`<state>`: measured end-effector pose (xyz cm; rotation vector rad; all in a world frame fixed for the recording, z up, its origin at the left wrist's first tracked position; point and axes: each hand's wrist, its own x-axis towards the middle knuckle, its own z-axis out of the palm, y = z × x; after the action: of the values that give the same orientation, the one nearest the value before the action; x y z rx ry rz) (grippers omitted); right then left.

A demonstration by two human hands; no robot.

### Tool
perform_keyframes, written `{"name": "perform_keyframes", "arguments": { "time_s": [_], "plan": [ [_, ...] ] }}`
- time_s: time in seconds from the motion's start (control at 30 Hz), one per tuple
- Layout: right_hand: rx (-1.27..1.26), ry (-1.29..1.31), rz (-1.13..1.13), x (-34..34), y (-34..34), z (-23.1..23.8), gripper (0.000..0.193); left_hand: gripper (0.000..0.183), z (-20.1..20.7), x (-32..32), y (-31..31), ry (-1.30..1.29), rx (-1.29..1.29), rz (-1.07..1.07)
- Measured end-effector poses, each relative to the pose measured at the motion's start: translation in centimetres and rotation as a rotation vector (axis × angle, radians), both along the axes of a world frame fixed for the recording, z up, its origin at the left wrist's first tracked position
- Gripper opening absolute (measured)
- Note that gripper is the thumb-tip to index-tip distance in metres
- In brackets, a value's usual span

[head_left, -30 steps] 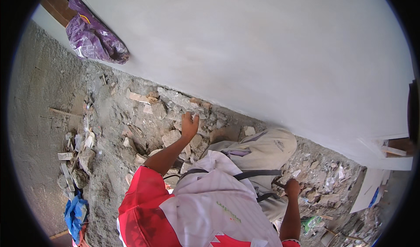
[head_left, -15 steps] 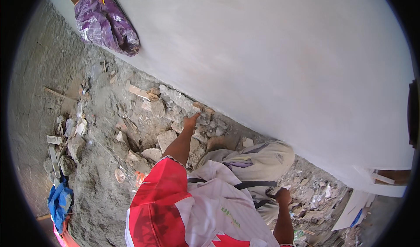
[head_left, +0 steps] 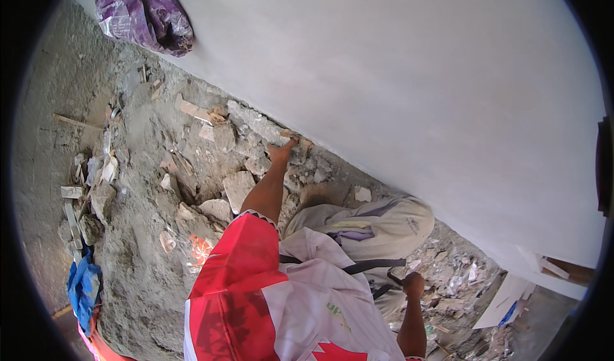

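My left hand (head_left: 280,151) reaches forward to the broken rubble at the foot of the white wall. Its fingers are spread beside a small brownish chunk (head_left: 288,134), and I cannot tell whether they touch it. Closed by my right knee, my right hand (head_left: 414,285) holds a dark, narrow tool (head_left: 395,276), whose full shape is hidden. Under my arms are pale, dusty trousers (head_left: 384,233) and a dark strap (head_left: 374,266). Stone pieces lie around the left hand, among them a pale block (head_left: 238,189) beside the forearm.
A smooth white wall (head_left: 396,92) runs diagonally along the rubble. A purple plastic sack (head_left: 144,15) leans on it at the far left. Stones and wood scraps (head_left: 102,201) lie at left, above a blue sheet (head_left: 84,284). A white board (head_left: 502,302) stands at lower right.
The view has shifted, so the sack and rubble sit higher and further left. My left hand's fingers have spread near the wall base. My right hand still grips the dark tool.
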<state>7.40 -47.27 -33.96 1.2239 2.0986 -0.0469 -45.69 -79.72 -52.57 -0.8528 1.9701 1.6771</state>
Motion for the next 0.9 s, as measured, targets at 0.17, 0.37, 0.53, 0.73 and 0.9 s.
{"name": "perform_keyframes", "arguments": {
  "time_s": [0.17,0.37,0.53,0.73,0.9],
  "plan": [
    [0.004,-0.026,0.077,0.6,0.6,-0.7,0.017,0.13,0.7,0.0,0.5,0.034,-0.106,-0.013],
    [0.027,0.018,0.073,0.2,0.1,-0.1,0.018,0.126,0.9,0.1,1.0,-0.002,-0.332,-0.058],
    [0.026,0.021,-0.032,-0.3,-0.3,0.5,0.017,0.12,2.3,0.6,1.1,-0.065,-0.372,0.0],
    [0.053,0.052,-0.023,0.5,-0.3,0.0,0.017,0.114,3.4,-0.6,0.7,-0.169,-0.556,-0.206],
    [0.085,0.084,-0.062,0.6,-0.5,0.2,0.016,0.111,1.7,-1.4,1.0,0.015,-0.473,-0.148]
  ]
}}
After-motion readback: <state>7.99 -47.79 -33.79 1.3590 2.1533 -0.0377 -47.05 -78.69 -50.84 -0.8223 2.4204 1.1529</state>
